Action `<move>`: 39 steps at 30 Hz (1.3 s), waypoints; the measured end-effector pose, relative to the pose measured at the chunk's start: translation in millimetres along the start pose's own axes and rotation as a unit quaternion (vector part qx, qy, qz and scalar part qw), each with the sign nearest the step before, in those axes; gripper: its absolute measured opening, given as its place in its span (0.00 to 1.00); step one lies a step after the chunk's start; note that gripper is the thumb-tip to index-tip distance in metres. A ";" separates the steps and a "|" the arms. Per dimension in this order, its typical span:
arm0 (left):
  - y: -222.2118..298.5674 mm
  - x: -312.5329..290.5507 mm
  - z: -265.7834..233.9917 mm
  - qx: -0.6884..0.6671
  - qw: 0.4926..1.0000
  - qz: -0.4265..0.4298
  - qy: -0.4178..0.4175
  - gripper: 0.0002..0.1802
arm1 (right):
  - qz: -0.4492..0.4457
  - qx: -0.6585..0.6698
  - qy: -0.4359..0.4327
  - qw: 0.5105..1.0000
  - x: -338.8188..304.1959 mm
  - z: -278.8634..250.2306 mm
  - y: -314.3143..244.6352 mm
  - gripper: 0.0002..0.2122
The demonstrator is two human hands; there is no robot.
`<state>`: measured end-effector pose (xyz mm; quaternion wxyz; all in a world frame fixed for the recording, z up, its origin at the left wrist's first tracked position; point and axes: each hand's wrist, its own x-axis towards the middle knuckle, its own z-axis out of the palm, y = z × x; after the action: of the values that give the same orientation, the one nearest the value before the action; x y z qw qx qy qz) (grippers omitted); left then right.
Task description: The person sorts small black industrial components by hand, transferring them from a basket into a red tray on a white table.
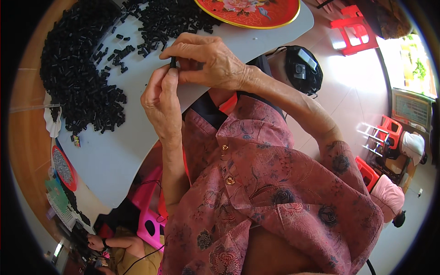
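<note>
My left hand [162,98] and right hand [213,62] pinch one small black piece [173,62] over the pale tabletop [110,156]. Lots of black pieces [75,68] lie heaped near a red tray [215,13].

There are two gold buttons [230,180], one floral tray [275,19], one red dish [70,186] and black pieces [82,78] beyond counting.

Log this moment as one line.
left hand: pinching small black cylindrical part; right hand: at its upper end; nearby: heaped black parts on pale table, red floral tray
</note>
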<state>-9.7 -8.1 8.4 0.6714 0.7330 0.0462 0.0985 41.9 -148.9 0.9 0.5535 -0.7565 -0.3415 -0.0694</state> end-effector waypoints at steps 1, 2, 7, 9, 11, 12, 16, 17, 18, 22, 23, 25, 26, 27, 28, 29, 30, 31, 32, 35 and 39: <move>-0.7 0.8 -0.2 0.004 1.000 -0.002 -0.001 0.13 | 0.001 0.000 0.000 1.000 -0.2 0.0 1.6 0.18; -0.5 1.7 -0.3 0.004 1.000 -0.003 -0.002 0.13 | -0.009 -0.011 0.007 1.000 -0.4 -0.1 3.0 0.18; -1.1 1.5 -2.2 0.062 0.998 0.002 -0.022 0.14 | -0.005 -0.021 0.010 1.000 -1.6 0.5 3.4 0.17; 2.1 0.3 1.1 0.051 0.999 0.010 -0.004 0.14 | 0.005 0.000 0.021 1.000 -0.4 1.7 1.5 0.17; 1.3 0.9 2.8 0.037 0.999 0.019 0.010 0.14 | 0.008 -0.003 0.031 0.999 -1.5 0.6 0.7 0.17; -1.4 1.9 0.7 0.023 1.000 0.014 -0.003 0.14 | 0.010 -0.006 0.040 0.999 -2.0 0.4 0.4 0.17; 0.4 1.6 1.3 0.014 1.000 0.013 -0.016 0.15 | -0.029 -0.030 0.072 0.997 -5.0 4.1 2.5 0.16; -0.7 1.4 1.1 0.014 1.000 0.012 -0.016 0.15 | -0.039 -0.045 0.077 0.995 -5.5 4.9 3.5 0.16; -3.0 1.3 1.2 0.016 0.999 0.024 -0.014 0.15 | -0.049 -0.061 0.082 0.994 -6.1 5.4 4.0 0.17; -11.7 0.1 0.5 0.080 0.993 0.086 0.002 0.16 | -0.068 -0.087 0.077 0.991 -8.1 7.6 5.7 0.17; -11.7 -0.2 1.1 0.080 0.993 0.084 0.002 0.16 | -0.080 -0.102 0.081 0.988 -8.2 8.5 5.8 0.16; -10.5 -1.1 3.4 0.122 0.988 0.091 0.012 0.17 | -0.088 -0.116 0.084 0.986 -8.8 10.1 6.6 0.16; -12.0 -1.1 3.8 0.122 0.989 0.088 0.011 0.17 | -0.104 -0.139 0.091 0.981 -9.1 11.1 7.1 0.15; -13.8 -0.7 4.4 0.128 0.987 0.098 0.016 0.17 | -0.120 -0.162 0.098 0.975 -9.4 12.2 7.8 0.15; -14.1 -1.2 4.6 0.135 0.985 0.108 0.021 0.17 | -0.117 -0.161 0.098 0.975 -9.9 13.5 7.0 0.15; -13.6 -1.8 5.0 0.136 0.985 0.106 0.019 0.17 | -0.125 -0.179 0.096 0.971 -10.2 14.7 6.1 0.15; -12.6 -2.5 5.7 0.132 0.984 0.115 0.020 0.16 | -0.133 -0.197 0.094 0.967 -11.0 15.7 5.1 0.15; -12.6 -1.5 6.3 0.127 0.984 0.126 0.022 0.16 | -0.131 -0.197 0.096 0.967 -11.5 16.7 5.7 0.15; -12.8 -1.5 5.5 0.127 0.984 0.127 0.020 0.16 | -0.123 -0.184 0.096 0.970 -12.9 18.1 6.3 0.14; -13.2 -2.7 2.7 0.128 0.986 0.109 0.014 0.16 | -0.086 -0.130 0.092 0.984 -15.8 15.6 7.2 0.14; -14.1 0.6 3.9 0.072 0.993 0.088 0.019 0.15 | -0.009 -0.051 0.075 0.996 -13.6 8.2 3.9 0.15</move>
<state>-7.4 -10.5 -5.9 0.6046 0.7787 0.0015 0.1677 31.6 -148.2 -11.8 0.5379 -0.7732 -0.3017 -0.1479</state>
